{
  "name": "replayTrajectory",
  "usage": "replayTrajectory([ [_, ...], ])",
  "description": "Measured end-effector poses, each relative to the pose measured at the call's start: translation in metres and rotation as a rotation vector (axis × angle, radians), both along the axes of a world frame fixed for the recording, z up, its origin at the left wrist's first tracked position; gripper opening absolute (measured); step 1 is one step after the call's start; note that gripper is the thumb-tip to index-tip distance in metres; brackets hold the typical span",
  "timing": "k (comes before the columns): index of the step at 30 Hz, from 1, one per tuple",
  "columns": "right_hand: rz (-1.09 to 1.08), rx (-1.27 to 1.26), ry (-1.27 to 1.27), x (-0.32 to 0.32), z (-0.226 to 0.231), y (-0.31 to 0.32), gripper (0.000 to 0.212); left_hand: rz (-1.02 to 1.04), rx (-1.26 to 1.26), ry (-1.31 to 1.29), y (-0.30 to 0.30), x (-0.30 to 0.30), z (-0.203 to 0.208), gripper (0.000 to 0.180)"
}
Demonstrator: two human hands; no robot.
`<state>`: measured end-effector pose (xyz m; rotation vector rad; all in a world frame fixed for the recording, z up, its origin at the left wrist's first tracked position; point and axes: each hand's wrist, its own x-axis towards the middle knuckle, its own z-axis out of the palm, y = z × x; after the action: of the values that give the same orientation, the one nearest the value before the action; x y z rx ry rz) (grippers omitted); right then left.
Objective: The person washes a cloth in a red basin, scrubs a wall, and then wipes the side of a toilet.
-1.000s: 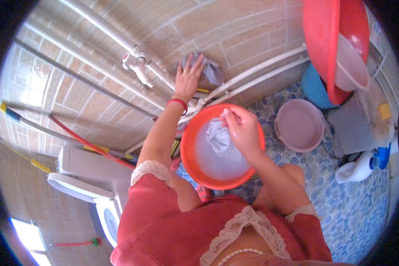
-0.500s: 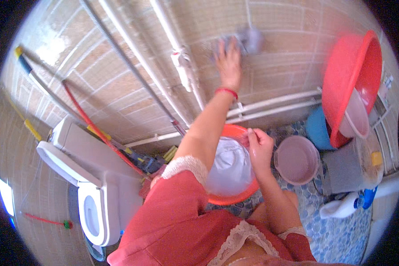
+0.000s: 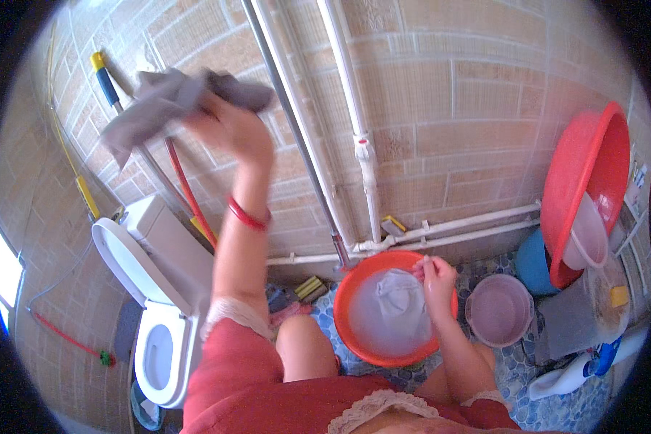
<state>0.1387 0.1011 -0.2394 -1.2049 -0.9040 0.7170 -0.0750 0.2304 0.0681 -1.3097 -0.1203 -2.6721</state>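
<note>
My left hand (image 3: 233,132), below a red bracelet, is raised to the upper left with its fingers closed on a grey cloth (image 3: 148,112). The cloth hangs out on both sides of the hand in front of the tiled wall, slightly blurred. Lower down, an orange basin (image 3: 345,329) on the floor contains cloudy water and a soaked pale cloth (image 3: 401,293). My right hand (image 3: 439,284) is over the basin's right edge, fingers drawn together. Whatever it may pinch is too small to make out.
A toilet (image 3: 143,336) with raised lid stands left. Pipes (image 3: 346,87) run down the wall. Right of the basin are a pale pink basin (image 3: 500,311), a large red tub (image 3: 557,173), a blue bucket (image 3: 534,262) and a white bottle (image 3: 564,377). Brushes (image 3: 309,289) lie near the wall.
My left hand has swung from the wall above the orange basin to the upper left, taking the grey cloth along. My right hand stays by the basin's edge. The view has shifted left.
</note>
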Motion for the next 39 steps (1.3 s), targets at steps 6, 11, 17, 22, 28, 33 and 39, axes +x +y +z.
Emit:
replayTrajectory([
  [6,-0.008,-0.021,-0.016,0.009,-0.006,-0.002,0.024,0.289,-0.451,0.318,0.093,-0.002,0.185,0.013],
  [11,0.008,-0.14,0.08,0.012,-0.009,-0.001,0.021,1.086,0.165,0.521,0.124,0.06,0.261,0.036],
  [17,-0.001,-0.09,0.148,0.015,-0.003,0.006,0.022,0.616,-0.366,0.613,0.13,0.063,0.195,0.029],
  [22,0.067,-0.139,0.156,0.003,-0.025,0.012,0.024,0.944,-0.45,0.831,0.124,0.054,0.086,0.016],
  [28,0.146,-0.124,0.138,-0.012,-0.016,0.001,0.026,0.629,-0.209,0.674,0.122,0.06,-0.053,0.018],
  [33,0.11,-0.124,-0.008,-0.009,-0.018,-0.005,0.027,0.448,-0.384,0.861,0.086,0.051,-0.148,0.024],
  [39,0.066,-0.014,0.049,-0.002,-0.011,0.0,0.024,0.474,-0.514,1.013,0.109,0.028,-0.171,0.022],
])
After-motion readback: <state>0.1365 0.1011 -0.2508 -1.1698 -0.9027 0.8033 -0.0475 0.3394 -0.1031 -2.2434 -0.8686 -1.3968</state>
